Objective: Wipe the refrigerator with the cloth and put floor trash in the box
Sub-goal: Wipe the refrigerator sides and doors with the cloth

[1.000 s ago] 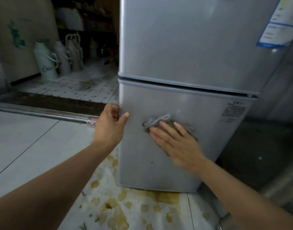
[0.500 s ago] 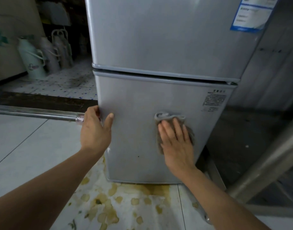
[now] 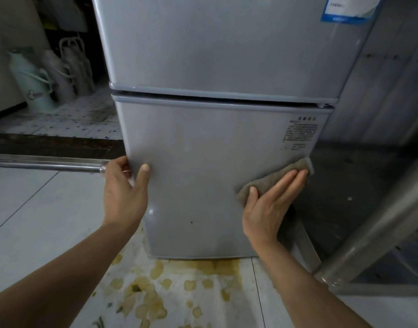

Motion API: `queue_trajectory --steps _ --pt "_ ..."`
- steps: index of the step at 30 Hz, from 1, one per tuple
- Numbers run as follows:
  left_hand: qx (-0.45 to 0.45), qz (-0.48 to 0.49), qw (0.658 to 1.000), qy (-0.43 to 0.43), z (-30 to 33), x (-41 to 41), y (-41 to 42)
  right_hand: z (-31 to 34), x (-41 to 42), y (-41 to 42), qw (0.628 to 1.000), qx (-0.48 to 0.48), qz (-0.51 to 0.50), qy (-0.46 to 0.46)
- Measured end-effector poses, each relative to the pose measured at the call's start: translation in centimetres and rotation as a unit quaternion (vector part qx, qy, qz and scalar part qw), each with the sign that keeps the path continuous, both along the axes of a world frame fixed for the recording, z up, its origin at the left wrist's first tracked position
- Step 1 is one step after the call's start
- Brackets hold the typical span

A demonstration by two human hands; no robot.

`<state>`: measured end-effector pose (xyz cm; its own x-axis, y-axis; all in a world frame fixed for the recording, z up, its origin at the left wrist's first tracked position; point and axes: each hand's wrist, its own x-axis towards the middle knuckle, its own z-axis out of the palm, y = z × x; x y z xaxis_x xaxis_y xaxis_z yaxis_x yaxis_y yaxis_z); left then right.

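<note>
A silver two-door refrigerator [image 3: 203, 143] fills the middle of the head view. My left hand [image 3: 125, 195] grips the left edge of its lower door, thumb on the front and fingers wrapped around the side. My right hand [image 3: 269, 204] lies flat on a grey-brown cloth [image 3: 283, 176], pressing it against the lower door near its right edge. Part of the cloth sticks out beyond my fingertips. No box is in view.
Yellow-brown stains [image 3: 156, 287] spread over the white floor tiles below the fridge. A metal door rail [image 3: 42, 162] runs along the floor at left, with thermos flasks [image 3: 35, 86] behind it. A slanted metal pipe [image 3: 378, 228] stands at right.
My right hand has slid the cloth across the lower door from its middle to the right edge. My left hand keeps its grip on the door's left edge.
</note>
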<state>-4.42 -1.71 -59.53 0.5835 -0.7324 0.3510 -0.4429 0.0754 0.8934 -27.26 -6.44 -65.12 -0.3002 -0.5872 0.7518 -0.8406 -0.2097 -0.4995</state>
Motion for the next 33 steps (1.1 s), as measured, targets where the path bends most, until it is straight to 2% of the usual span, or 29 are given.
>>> queue_trajectory --steps 6,9,13,16,18,23,25,27,29,31,33 --pt "0.108 -0.004 0.994 -0.009 -4.2 0.7 1.4 5.6 -1.1 -2.8 0.987 -0.155 -0.004 -0.045" --pt "0.122 0.007 0.992 -0.006 -5.2 0.6 1.3 3.4 -1.0 -2.7 0.989 -0.143 0.002 -0.024" --pt "0.119 0.006 0.993 0.006 -5.5 0.6 0.9 -4.4 -1.0 -0.8 0.996 -0.038 0.011 0.08" --pt "0.122 -0.007 0.992 0.006 -5.4 0.9 0.8 -7.0 -0.8 0.2 0.99 0.012 0.022 0.141" --pt "0.124 -0.01 0.992 0.007 -5.4 1.0 0.9 -6.2 -0.8 0.0 0.987 -0.003 0.028 0.16" --pt "0.114 -0.006 0.993 0.017 -5.9 0.9 0.8 -1.2 0.0 -1.7 0.968 -0.146 0.084 0.186" --pt "0.104 -0.006 0.994 0.018 -6.2 1.1 0.7 -0.9 0.9 -2.2 0.969 -0.157 0.078 0.171" --pt "0.1 -0.008 0.995 0.026 -6.6 1.2 0.6 -2.6 1.6 -2.0 0.967 -0.138 0.072 0.203" --pt "0.096 -0.008 0.995 0.034 -6.6 1.2 0.7 -5.3 1.6 -1.4 0.935 -0.122 0.1 0.319" --pt "0.093 -0.012 0.995 0.041 -6.4 1.2 0.7 -7.5 1.2 -0.9 0.869 -0.112 0.148 0.459" --pt "0.098 -0.022 0.994 0.045 -6.1 1.3 0.6 -8.2 1.2 -0.3 0.819 -0.105 0.187 0.533"
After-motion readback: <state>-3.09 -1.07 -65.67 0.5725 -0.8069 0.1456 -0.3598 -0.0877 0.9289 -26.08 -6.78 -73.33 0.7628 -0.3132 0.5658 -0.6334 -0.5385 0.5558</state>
